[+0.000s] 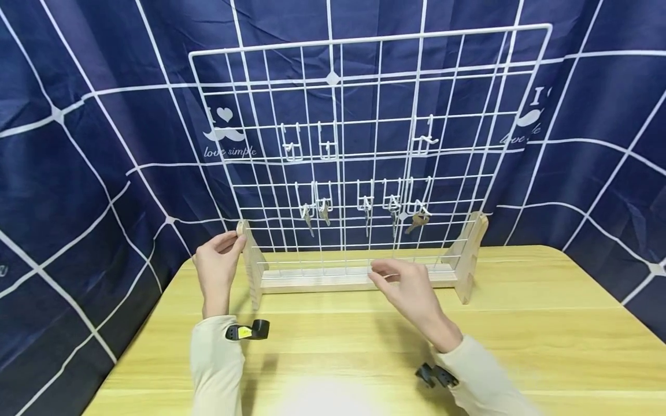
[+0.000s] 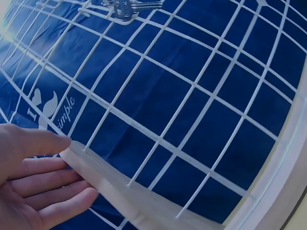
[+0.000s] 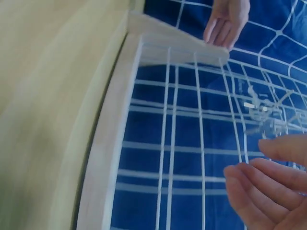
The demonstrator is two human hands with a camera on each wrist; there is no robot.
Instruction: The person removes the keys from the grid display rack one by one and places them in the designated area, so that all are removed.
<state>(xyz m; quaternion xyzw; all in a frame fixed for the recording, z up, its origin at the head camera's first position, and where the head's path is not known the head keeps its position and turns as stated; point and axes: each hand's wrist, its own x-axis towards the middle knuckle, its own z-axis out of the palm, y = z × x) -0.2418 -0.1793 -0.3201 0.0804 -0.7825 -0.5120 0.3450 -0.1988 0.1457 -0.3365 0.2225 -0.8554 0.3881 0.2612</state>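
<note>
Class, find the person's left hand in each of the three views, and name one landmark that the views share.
Head: the left hand is left of centre, below mid-height.
Left wrist: at the lower left edge.
Right wrist: at the top edge, right of centre.
Shared landmark: the wooden post whose top end this hand touches.
</note>
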